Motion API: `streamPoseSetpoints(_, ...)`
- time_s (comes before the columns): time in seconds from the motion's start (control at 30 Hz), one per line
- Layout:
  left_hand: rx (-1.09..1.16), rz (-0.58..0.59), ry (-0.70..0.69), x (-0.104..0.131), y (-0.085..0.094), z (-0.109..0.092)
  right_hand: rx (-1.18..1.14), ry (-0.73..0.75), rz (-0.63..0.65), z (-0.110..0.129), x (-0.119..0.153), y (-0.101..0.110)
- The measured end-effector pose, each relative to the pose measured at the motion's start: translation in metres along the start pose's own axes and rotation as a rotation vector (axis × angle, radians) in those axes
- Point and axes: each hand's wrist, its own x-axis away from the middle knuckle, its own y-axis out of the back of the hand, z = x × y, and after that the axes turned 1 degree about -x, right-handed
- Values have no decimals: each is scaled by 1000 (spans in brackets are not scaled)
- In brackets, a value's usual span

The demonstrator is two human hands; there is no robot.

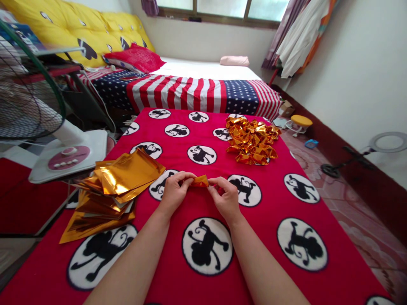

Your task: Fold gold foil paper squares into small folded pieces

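Observation:
A small folded piece of shiny gold paper [200, 182] is held between my two hands above the middle of the red patterned cloth [254, 237]. My left hand [177, 189] pinches its left end between thumb and fingers. At the right end, my right hand [225, 195] grips it in the same way. To the left lies an uneven stack of flat gold sheets [127, 173], fanned toward the near left. A pile of folded gold paper pieces [252, 142] sits at the far right of the cloth.
A fan [70, 148] on a white base stands at the left. Beyond the cloth is a bed [178, 91] with a striped and starred cover. A yellow stool [301, 121] and a ring light [388, 142] are on the right.

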Motion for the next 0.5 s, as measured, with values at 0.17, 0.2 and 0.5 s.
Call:
streamPoseSetpoints(0.17, 11, -13, 4, 0, 0, -1, -9, 24, 18, 1, 0, 2)
streamPoseSetpoints(0.2, 13, -12, 6, 0, 0, -1, -8, 29, 21, 2, 0, 2)
streamPoseSetpoints(0.5, 14, -7, 11, -1, 1, -3, 2, 39, 22, 3, 1, 3)
